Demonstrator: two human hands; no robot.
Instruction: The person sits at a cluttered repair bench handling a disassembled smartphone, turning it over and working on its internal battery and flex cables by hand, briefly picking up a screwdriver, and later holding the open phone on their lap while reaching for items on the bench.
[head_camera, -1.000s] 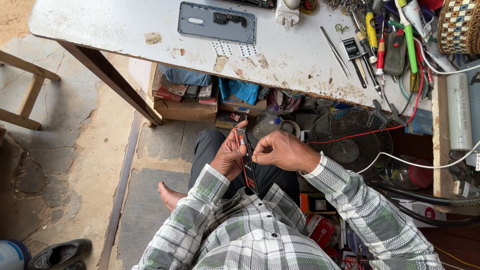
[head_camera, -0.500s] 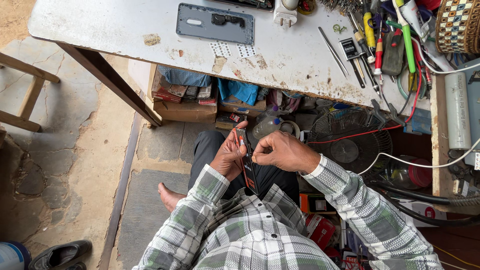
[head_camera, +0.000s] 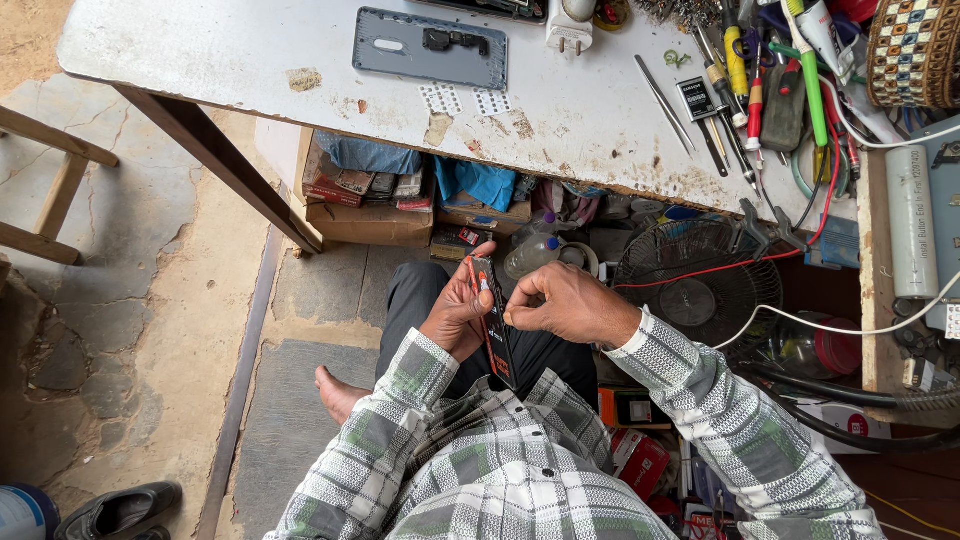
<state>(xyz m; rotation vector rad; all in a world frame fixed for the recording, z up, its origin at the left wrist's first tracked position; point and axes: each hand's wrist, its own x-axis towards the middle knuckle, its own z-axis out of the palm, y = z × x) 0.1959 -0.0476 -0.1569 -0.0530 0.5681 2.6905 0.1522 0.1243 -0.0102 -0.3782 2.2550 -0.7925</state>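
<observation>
I sit below a worn white table (head_camera: 250, 60) and hold a thin dark phone (head_camera: 495, 335) edge-on over my lap. My left hand (head_camera: 455, 310) grips it from the left, palm against its back. My right hand (head_camera: 565, 305) pinches at the phone's upper edge with fingertips closed on it. Both sleeves are grey-green plaid. On the tabletop lie a grey phone back panel (head_camera: 430, 47), metal tweezers (head_camera: 662, 103) and a cluster of screwdrivers (head_camera: 740, 90).
Under the table sit a cardboard box (head_camera: 365, 205) of packets, blue cloth, and a black fan (head_camera: 700, 290) with red and white cables. A wooden stool (head_camera: 45, 190) stands at left, a black shoe (head_camera: 120, 512) at bottom left. My bare foot (head_camera: 338, 392) rests on the paving.
</observation>
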